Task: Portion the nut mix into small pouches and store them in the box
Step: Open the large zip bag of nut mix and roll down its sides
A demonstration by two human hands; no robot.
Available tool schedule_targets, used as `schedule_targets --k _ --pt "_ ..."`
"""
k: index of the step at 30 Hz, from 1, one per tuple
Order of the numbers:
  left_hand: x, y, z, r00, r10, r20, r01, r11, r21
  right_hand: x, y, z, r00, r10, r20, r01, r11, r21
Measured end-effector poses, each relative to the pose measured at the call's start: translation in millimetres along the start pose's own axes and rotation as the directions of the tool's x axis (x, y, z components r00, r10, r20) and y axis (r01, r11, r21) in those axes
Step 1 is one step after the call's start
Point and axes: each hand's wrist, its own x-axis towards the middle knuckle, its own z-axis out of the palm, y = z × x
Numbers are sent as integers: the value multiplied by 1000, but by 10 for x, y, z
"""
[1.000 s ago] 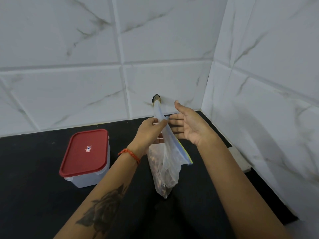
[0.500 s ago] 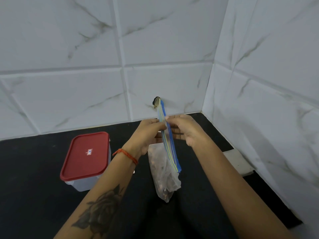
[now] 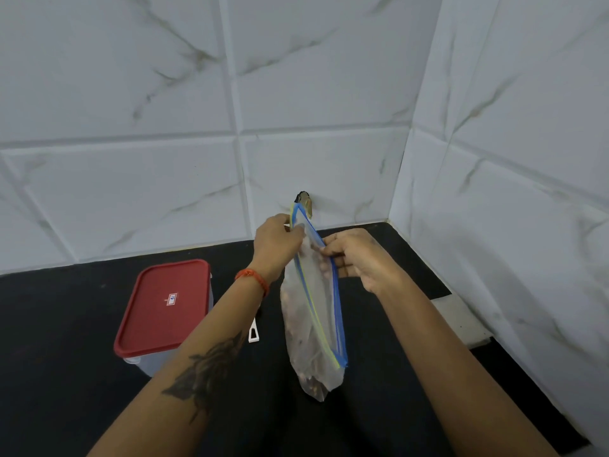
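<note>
I read the task as at an early stage: L hand (image 3: 280, 240) and R hand (image 3: 354, 255) each pinch one zip edge of the nut bag (image 3: 313, 324) held up right of the box (image 3: 164, 311), lid on, w/ no pouch filled yet.

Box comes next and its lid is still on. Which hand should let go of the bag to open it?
Left, probably. The left hand is on the side of the red-lidded plastic box, while the right hand pinches the blue zip strip of the clear zip-top nut bag and could keep it hanging.
</note>
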Motion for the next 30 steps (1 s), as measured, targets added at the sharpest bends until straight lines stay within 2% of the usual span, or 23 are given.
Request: schedule_targets --k 2,5,7,10,12,15,18,20,23,25,27,29,30 --pt "63 -8 8 999 -31 -21 29 996 -85 51 46 -10 997 -31 -75 23 995 -99" --pt "67 15 19 997 -82 12 82 970 -227 128 66 7 953 -221 -208 115 898 -425" --pt "74 28 36 994 -77 76 93 966 -243 188 13 49 934 -321 -155 196 826 -528" --pt "100 34 52 983 -95 157 133 959 -251 366 -19 103 922 -361 -140 229 800 -555" --pt "124 22 41 989 -85 124 111 969 -221 449 -8 91 923 -344 -176 221 844 -489" --pt "180 -44 3 999 36 5 -35 997 -72 469 -19 50 978 -169 -124 146 973 -177" --pt "246 -57 -11 994 103 32 -103 995 15 471 -21 26 999 15 -36 -11 995 96" --pt "272 -37 -9 993 44 109 -41 999 -25 477 -5 19 993 113 17 -114 968 222" --pt "291 -10 -30 951 -184 248 248 933 -261 446 25 4 988 152 1 -148 964 221" --pt "307 -40 -47 883 -312 349 439 814 -382 455 62 0 998 45 -54 -41 996 81" --pt "328 -103 -58 823 -366 435 547 717 -432 489 122 -9 975 -195 -108 170 964 -206" --pt "340 -121 -54 786 -360 503 592 674 -442 525 184 -9 887 -460 -37 378 771 -513" --pt "327 -115 -50 778 -359 516 600 670 -438 540 204 -5 846 -533 6 416 654 -632"
